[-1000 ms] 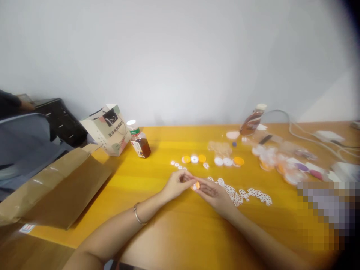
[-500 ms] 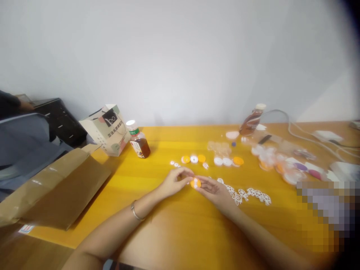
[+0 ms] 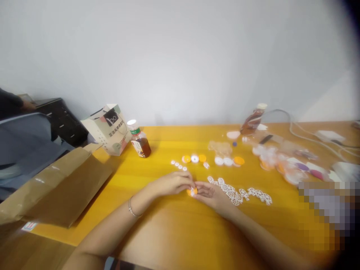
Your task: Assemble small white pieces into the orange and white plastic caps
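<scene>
A small orange disc [image 3: 189, 192] with white parts on top is held low over the table. My right hand [image 3: 212, 195] grips its right edge between thumb and fingers. From above, my left hand [image 3: 177, 182] bends down to the disc, its fingertips pinched together at the white parts; whatever they pinch is too small to make out. Beyond the hands lie several small white rings [image 3: 180, 167] in a slanting row, and a row of orange and white discs [image 3: 194, 159]. White openwork wheel-shaped pieces [image 3: 231, 192] spread out right of my right hand.
More white discs [image 3: 223, 161] lie farther right, near a pile of clear-wrapped parts [image 3: 281, 165]. Two drink bottles [image 3: 141, 145] [image 3: 253, 122] stand at the back. A paper gift bag [image 3: 109, 131] and a brown paper bag [image 3: 67, 187] are left. Cables [image 3: 309, 137] run at right.
My left hand has shifted from the disc's side to its top, fingers now pointing down. The disc has come slightly lower and left, still in my right hand.
</scene>
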Demonstrator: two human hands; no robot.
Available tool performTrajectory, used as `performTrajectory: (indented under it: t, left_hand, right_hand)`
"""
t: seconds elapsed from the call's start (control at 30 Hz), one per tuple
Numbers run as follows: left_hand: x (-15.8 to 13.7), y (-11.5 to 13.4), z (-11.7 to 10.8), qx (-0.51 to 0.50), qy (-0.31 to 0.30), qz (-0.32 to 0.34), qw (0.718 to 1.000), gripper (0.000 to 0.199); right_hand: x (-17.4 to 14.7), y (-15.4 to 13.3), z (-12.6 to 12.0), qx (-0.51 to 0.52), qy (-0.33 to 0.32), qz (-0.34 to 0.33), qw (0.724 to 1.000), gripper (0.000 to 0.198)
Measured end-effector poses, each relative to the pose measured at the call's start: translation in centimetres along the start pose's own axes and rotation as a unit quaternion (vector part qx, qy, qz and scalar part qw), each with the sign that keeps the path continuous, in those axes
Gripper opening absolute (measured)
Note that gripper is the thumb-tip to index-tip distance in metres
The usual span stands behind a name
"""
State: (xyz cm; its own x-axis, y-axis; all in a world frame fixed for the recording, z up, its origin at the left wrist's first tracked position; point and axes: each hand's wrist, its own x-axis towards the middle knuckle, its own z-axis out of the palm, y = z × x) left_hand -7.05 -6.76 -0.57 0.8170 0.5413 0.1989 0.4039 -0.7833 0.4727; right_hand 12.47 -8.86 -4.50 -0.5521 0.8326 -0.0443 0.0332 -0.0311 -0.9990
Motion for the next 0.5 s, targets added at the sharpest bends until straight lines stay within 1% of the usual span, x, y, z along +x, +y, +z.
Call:
performTrajectory:
  t: [0.1, 0.27, 0.5]
  left_hand:
    - [-0.05, 0.36, -0.37, 0.047, -0.027, 0.005, 0.999, 0.023]
    - [-0.12, 0.54, -0.78, 0.098, -0.059, 0.038, 0.993, 0.025]
    - [-0.24, 0.54, -0.77, 0.128, -0.039, 0.077, 0.988, 0.022]
  right_hand:
    - [-0.05, 0.03, 0.22, -0.003, -0.004, 0.000, 1.000, 0.036]
    - [-0.15, -0.24, 0.56, -0.001, -0.024, 0.005, 1.000, 0.034]
    - [-0.23, -0.48, 0.46, -0.009, -0.039, 0.010, 0.999, 0.034]
